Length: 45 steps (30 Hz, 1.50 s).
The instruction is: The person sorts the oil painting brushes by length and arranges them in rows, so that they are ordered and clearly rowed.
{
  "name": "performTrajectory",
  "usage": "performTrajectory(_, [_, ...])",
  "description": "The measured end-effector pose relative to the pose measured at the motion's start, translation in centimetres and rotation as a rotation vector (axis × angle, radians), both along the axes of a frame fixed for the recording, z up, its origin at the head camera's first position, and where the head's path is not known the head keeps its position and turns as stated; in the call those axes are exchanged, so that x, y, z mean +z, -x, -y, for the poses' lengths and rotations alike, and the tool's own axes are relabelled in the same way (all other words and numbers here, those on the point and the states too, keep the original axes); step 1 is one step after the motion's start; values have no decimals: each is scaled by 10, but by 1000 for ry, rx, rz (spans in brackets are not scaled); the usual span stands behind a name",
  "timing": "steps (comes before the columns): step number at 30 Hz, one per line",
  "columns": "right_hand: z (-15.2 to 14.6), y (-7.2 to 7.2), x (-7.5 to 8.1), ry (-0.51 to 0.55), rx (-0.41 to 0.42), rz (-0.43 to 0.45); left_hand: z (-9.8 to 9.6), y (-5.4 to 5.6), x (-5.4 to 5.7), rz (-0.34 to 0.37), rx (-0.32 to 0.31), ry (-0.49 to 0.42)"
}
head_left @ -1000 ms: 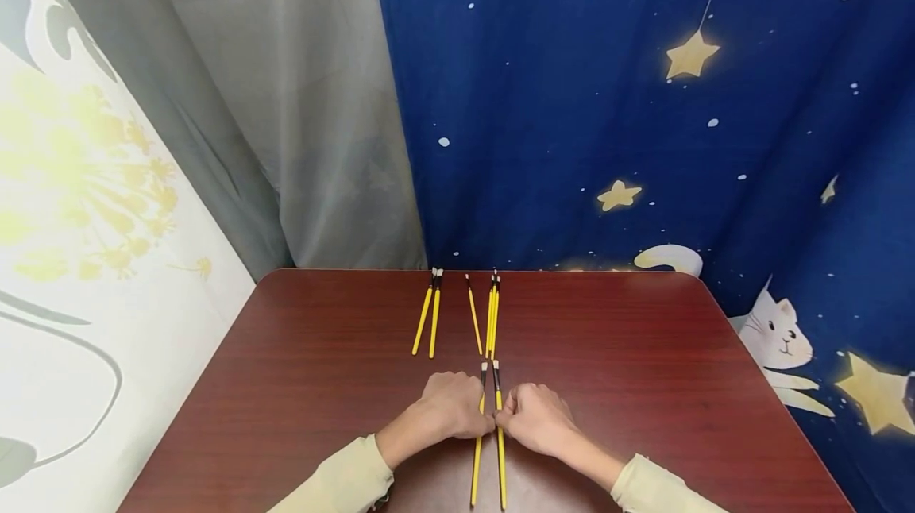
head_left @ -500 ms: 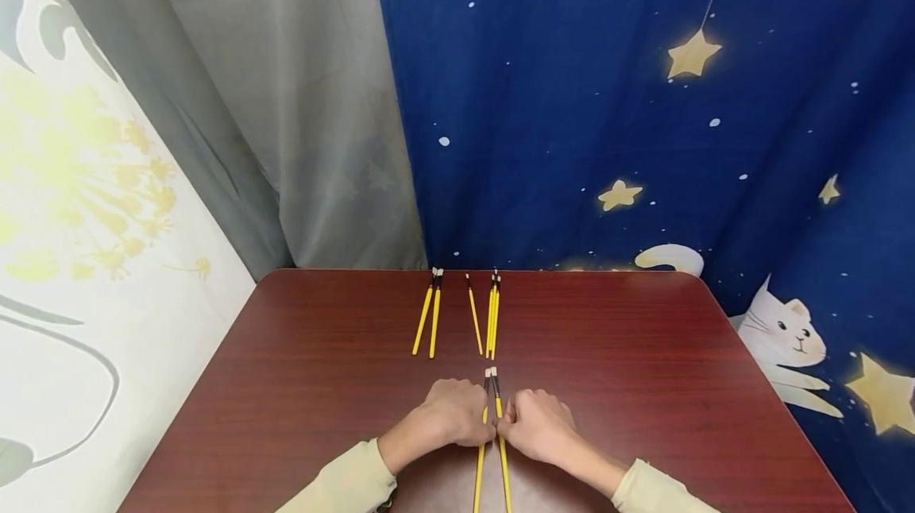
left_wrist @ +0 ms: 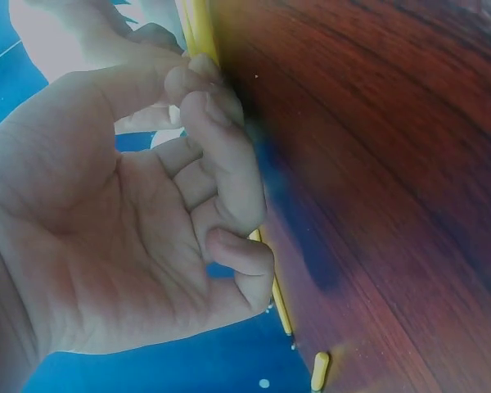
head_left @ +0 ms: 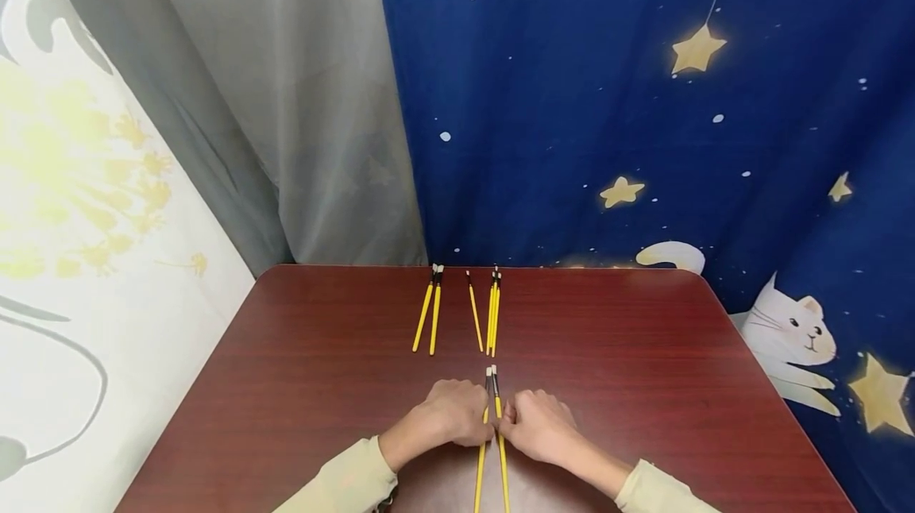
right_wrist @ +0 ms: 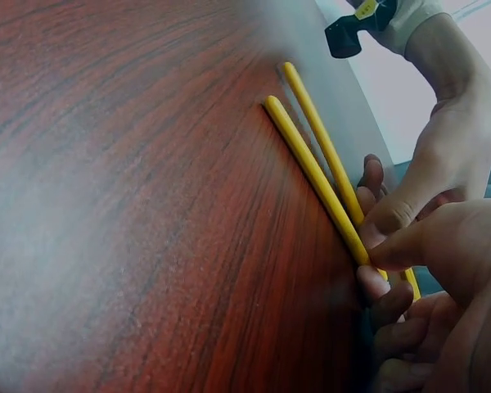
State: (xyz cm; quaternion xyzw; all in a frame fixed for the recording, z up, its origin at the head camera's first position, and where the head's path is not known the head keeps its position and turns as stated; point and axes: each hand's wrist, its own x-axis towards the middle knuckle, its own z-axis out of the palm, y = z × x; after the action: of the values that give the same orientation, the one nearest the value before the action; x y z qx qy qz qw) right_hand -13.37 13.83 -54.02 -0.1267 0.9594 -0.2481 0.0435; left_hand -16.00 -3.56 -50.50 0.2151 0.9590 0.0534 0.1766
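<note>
While pinching a yellow-handled paintbrush (head_left: 480,465) in the left hand (head_left: 453,411) at the lower centre of the head view, gripping a second yellow-handled paintbrush (head_left: 503,461) just beside it, between thumb and curled fingers of the right hand (head_left: 539,422). Nearly meeting at the pale bristles, then spreading slightly apart toward the bottom edge of the frame. Running diagonally, rounded ends uppermost, from upper centre toward lower right in the right wrist view. Showing farther up the reddish-brown counter (head_left: 322,386), left of centre, a pair of paintbrushes (head_left: 434,322) in a narrow V, bristles toward the far edge; near the middle, a single thin paintbrush (head_left: 475,322), slanted, and right of that a close bundle of thin paintbrushes (head_left: 493,322). Backed by a grey curtain (head_left: 329,100) at upper left and a star-printed blue curtain (head_left: 536,100) at upper right.
</note>
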Motion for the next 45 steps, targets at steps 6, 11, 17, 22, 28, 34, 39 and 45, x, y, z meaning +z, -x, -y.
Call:
performTrajectory(6, [-4, 2, 4, 33, 28, 18, -1, 3, 1, -14, 0, 1])
performTrajectory(11, [-4, 2, 4, 24, 42, 9, -1, 5, 2, -28, -9, -30])
performTrajectory(17, [-3, 3, 4, 27, 49, 19, 0, 5, 4, -15, -8, -45])
performTrajectory(22, [-3, 4, 5, 35, 53, 24, 2, 5, 5, 8, -6, -43])
performTrajectory(28, [0, 5, 5, 34, 44, 28, 4, 6, 4, 35, -17, -31])
performTrajectory(34, [2, 5, 6, -15, 6, 13, 4, 9, 1, 50, -29, -33])
performTrajectory(39, [0, 5, 7, -45, -10, -3, 6, 12, 4, 42, -9, -38])
performTrajectory(45, [-3, 12, 10, -47, -24, 7, 15, 22, 12, -1, 32, -82])
